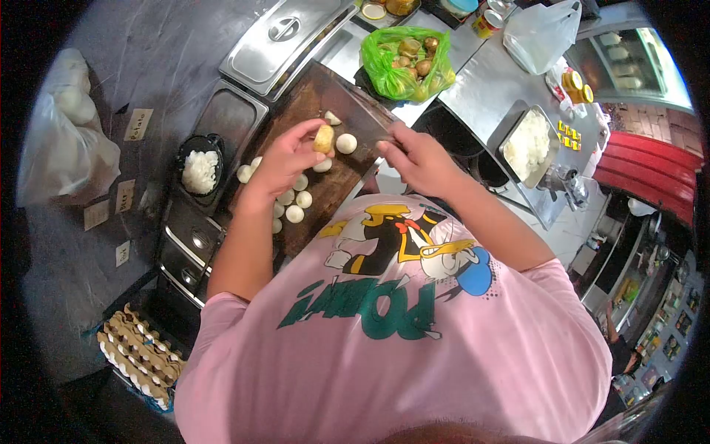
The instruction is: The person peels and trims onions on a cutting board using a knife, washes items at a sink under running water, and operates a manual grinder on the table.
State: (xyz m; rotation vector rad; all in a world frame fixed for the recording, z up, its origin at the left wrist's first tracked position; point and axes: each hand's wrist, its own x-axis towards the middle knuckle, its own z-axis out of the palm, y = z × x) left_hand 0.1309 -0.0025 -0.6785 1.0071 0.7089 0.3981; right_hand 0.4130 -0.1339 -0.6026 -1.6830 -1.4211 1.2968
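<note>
My left hand (285, 159) is closed on a small yellowish chunk of food (323, 138), pinched between thumb and fingers over the brown cutting board (303, 100). My right hand (420, 159) grips a knife (359, 111), its wide blade pointing up and left across the board; the fist hides the handle. Several round white pieces of food (346, 143) lie on the board beside and below my left hand, their exact kind unclear. One pale piece (333, 117) with a flat side sits just above the held chunk.
A green plastic bag (407, 63) of brownish round produce stands beyond the board. Lidded steel pans (285, 33) and a black bowl of white chopped food (200, 170) flank it. A tray of white food (526, 144) rests on the right-hand counter. Egg trays (140, 351) are lower left.
</note>
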